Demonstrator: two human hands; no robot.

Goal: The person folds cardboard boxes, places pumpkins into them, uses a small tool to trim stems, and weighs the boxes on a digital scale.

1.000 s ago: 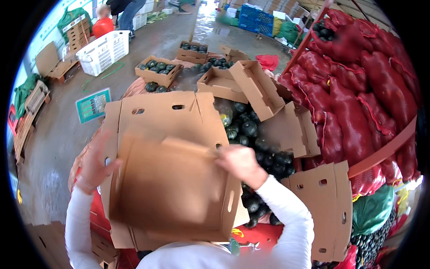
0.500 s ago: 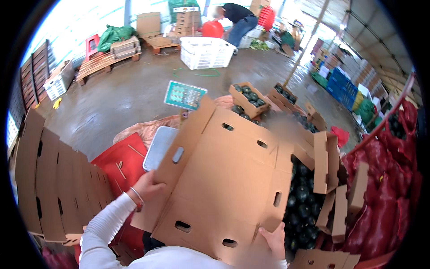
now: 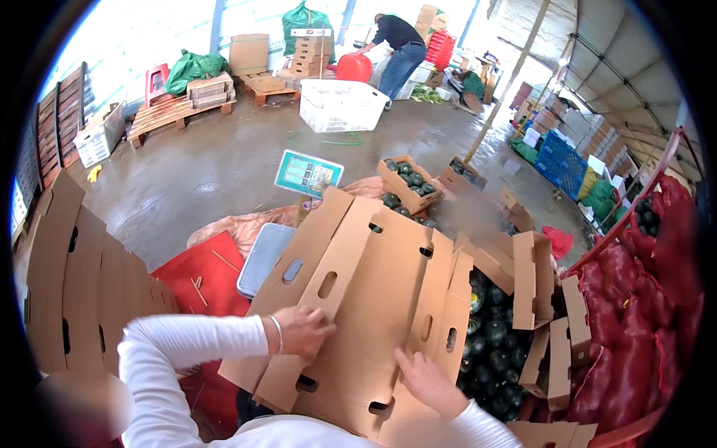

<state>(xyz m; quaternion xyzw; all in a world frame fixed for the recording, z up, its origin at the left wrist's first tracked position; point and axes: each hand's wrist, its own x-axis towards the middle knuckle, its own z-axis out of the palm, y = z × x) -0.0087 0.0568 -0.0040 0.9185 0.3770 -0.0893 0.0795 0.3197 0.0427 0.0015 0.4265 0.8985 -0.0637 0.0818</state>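
Note:
A flat brown cardboard box blank (image 3: pixel 366 299) with oval hand holes lies in front of me, its left and right side panels folded inward. My left hand (image 3: pixel 302 332) is on the folded left panel, fingers bent over its inner edge. On the right panel rests my right hand (image 3: pixel 429 381), fingers stretched out and fingertips at the inner edge. Just beyond the cardboard's left side is a scale with a grey platform (image 3: pixel 267 257) and a teal display (image 3: pixel 308 173).
Stacked cardboard blanks (image 3: pixel 97 291) stand at my left. Dark green squashes (image 3: pixel 497 336) lie to the right, beside open cartons (image 3: pixel 533 280) and red net sacks (image 3: pixel 620 351). Farther off are a carton of squashes (image 3: pixel 409 185), a white crate (image 3: pixel 340 108) and a person (image 3: pixel 399 48) bending over a red container.
Both side panels, flat before, are now folded inward. My left hand has moved right onto the left panel, and my right hand has moved up and inward from the near right corner.

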